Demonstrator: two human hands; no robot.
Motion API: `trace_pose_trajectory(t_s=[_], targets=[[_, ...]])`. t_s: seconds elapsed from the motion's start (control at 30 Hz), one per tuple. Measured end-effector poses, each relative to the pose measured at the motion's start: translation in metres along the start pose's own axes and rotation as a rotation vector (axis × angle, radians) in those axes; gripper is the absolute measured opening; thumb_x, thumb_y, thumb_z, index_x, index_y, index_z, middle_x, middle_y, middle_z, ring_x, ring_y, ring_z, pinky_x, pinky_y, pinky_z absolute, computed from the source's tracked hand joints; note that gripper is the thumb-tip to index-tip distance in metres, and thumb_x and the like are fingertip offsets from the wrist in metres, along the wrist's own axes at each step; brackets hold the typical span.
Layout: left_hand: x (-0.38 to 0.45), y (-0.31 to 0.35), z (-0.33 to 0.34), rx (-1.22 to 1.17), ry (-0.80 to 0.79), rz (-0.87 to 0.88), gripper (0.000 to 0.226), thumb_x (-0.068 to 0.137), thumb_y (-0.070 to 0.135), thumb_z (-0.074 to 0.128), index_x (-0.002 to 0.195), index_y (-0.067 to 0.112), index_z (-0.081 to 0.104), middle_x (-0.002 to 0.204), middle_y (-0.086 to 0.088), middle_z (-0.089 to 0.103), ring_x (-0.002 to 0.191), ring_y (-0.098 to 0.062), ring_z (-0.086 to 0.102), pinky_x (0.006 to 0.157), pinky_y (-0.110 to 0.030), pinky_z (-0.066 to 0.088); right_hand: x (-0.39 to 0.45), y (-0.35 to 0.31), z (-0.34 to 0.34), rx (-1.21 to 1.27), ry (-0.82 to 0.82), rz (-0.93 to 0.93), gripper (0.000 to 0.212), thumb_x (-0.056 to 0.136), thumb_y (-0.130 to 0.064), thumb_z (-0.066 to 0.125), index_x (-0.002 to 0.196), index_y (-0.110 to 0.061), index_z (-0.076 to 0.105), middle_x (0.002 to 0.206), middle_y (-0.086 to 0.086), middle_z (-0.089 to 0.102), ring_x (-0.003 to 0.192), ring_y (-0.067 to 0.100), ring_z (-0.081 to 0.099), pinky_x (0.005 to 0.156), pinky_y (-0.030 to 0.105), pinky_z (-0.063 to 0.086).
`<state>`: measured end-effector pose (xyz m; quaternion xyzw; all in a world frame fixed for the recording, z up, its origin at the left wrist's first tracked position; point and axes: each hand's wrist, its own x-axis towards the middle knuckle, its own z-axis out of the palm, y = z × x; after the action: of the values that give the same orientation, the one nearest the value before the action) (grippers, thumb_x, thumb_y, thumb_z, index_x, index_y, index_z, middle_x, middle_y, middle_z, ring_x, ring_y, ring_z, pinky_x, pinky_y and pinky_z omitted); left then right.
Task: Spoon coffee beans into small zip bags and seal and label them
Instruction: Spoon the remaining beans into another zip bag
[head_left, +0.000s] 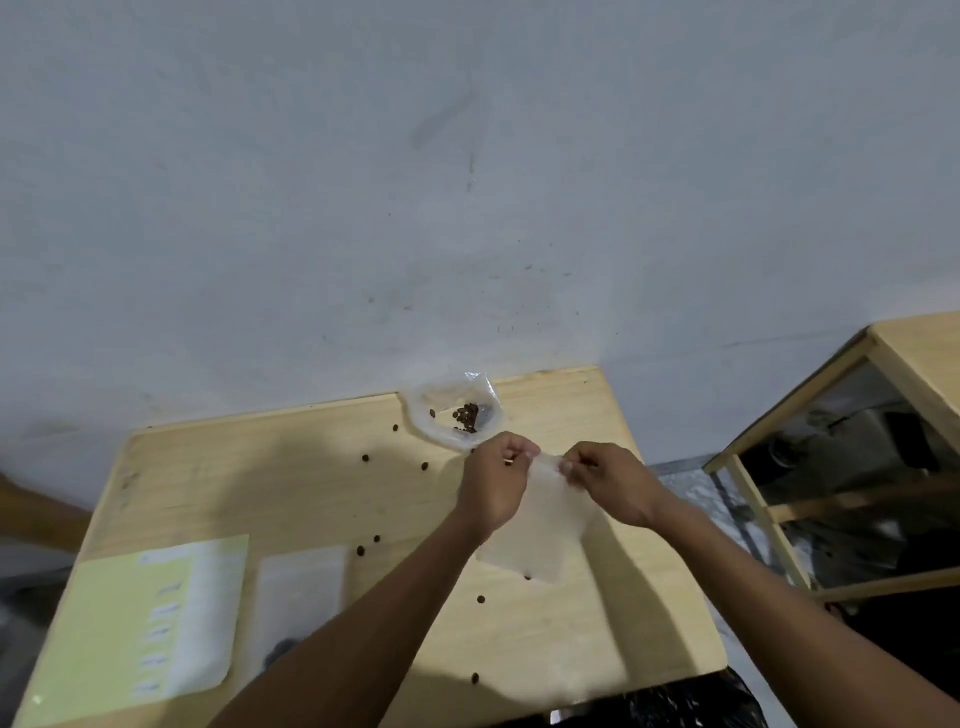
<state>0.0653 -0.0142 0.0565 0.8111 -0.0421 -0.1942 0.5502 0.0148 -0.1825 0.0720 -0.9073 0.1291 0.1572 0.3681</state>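
My left hand (493, 480) and right hand (608, 480) each pinch a top corner of a clear zip bag (540, 530), stretched between them above the table (291, 478). At 12 o'clock from my hands lies an open bag of beans (457, 415). Loose beans (366, 458) dot the wood (mostly toward 9). A label sheet (135, 618) lies at 8 o'clock

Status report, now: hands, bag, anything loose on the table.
Left hand and right hand pinch top edge of small zip bag. Bean supply bag open behind. Loose beans scattered on table.
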Motion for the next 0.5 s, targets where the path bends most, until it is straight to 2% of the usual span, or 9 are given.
trace_pose_trajectory(t_s=[0.1, 0.17, 0.23, 0.27, 0.33, 0.37, 0.43, 0.5], targets=[[0.005, 0.018, -0.028, 0.149, 0.21, 0.22, 0.009, 0.087, 0.01, 0.065, 0.093, 0.016, 0.067, 0.082, 0.016, 0.057, 0.081, -0.009, 0.059, 0.077, -0.019, 0.044, 0.002, -0.034, -0.013, 0.195, -0.011, -0.036, 0.023, 0.097, -0.025, 0.057, 0.086, -0.009, 0.069, 0.085, 0.004, 0.072, 0.072, 0.012, 0.066, 0.07, 0.026, 0.049], [0.002, 0.024, -0.044, 0.22, 0.368, 0.289, 0.016, 0.084, 0.013, 0.068, 0.099, 0.014, 0.062, 0.084, 0.017, 0.049, 0.082, -0.013, 0.056, 0.077, -0.022, 0.041, 0.005, -0.055, -0.011, 0.241, 0.099, -0.066, 0.024, 0.095, -0.025, 0.059, 0.084, -0.007, 0.07, 0.083, 0.004, 0.073, 0.066, 0.01, 0.065, 0.064, 0.023, 0.047], [-0.002, 0.029, -0.057, 0.122, 0.356, 0.167, 0.016, 0.085, 0.021, 0.069, 0.098, 0.015, 0.06, 0.084, 0.013, 0.054, 0.08, -0.012, 0.058, 0.073, -0.024, 0.044, 0.008, -0.075, -0.005, 0.282, 0.189, -0.1, 0.023, 0.094, -0.025, 0.06, 0.082, -0.009, 0.071, 0.081, 0.002, 0.072, 0.065, 0.011, 0.064, 0.063, 0.023, 0.047], [-0.003, 0.031, -0.063, 0.012, 0.306, 0.068, 0.016, 0.086, 0.026, 0.069, 0.095, 0.016, 0.061, 0.085, 0.008, 0.059, 0.081, -0.014, 0.062, 0.074, -0.029, 0.05, 0.009, -0.084, -0.001, 0.302, 0.172, -0.123, 0.022, 0.094, -0.026, 0.06, 0.082, -0.011, 0.072, 0.08, 0.001, 0.072, 0.065, 0.01, 0.063, 0.065, 0.024, 0.047], [-0.006, 0.035, -0.075, -0.241, 0.22, -0.127, 0.013, 0.087, 0.029, 0.068, 0.089, 0.017, 0.062, 0.087, 0.0, 0.066, 0.085, -0.022, 0.069, 0.077, -0.042, 0.057, 0.009, -0.099, 0.008, 0.322, 0.039, -0.175, 0.019, 0.094, -0.024, 0.06, 0.084, -0.014, 0.073, 0.08, -0.002, 0.071, 0.067, 0.007, 0.06, 0.067, 0.024, 0.046], [-0.007, 0.037, -0.081, -0.323, 0.204, -0.182, 0.012, 0.089, 0.027, 0.066, 0.087, 0.016, 0.063, 0.088, -0.002, 0.067, 0.087, -0.025, 0.07, 0.077, -0.043, 0.058, 0.008, -0.105, 0.012, 0.335, -0.033, -0.197, 0.017, 0.093, -0.023, 0.06, 0.086, -0.016, 0.074, 0.084, -0.001, 0.072, 0.07, 0.006, 0.06, 0.069, 0.025, 0.046], [-0.009, 0.035, -0.094, -0.41, 0.205, -0.233, 0.009, 0.09, 0.022, 0.065, 0.087, 0.013, 0.064, 0.092, -0.006, 0.069, 0.09, -0.028, 0.072, 0.075, -0.041, 0.061, 0.008, -0.117, 0.02, 0.394, -0.111, -0.215, 0.014, 0.091, -0.021, 0.062, 0.092, -0.017, 0.075, 0.096, 0.002, 0.074, 0.076, 0.008, 0.062, 0.071, 0.025, 0.048], [-0.011, 0.03, -0.103, -0.458, 0.208, -0.245, 0.011, 0.089, 0.019, 0.067, 0.09, 0.009, 0.066, 0.097, -0.01, 0.071, 0.09, -0.028, 0.072, 0.072, -0.041, 0.062, 0.007, -0.125, 0.026, 0.485, -0.137, -0.208, 0.013, 0.09, -0.022, 0.067, 0.098, -0.017, 0.075, 0.1, 0.003, 0.075, 0.079, 0.006, 0.065, 0.069, 0.018, 0.049]])
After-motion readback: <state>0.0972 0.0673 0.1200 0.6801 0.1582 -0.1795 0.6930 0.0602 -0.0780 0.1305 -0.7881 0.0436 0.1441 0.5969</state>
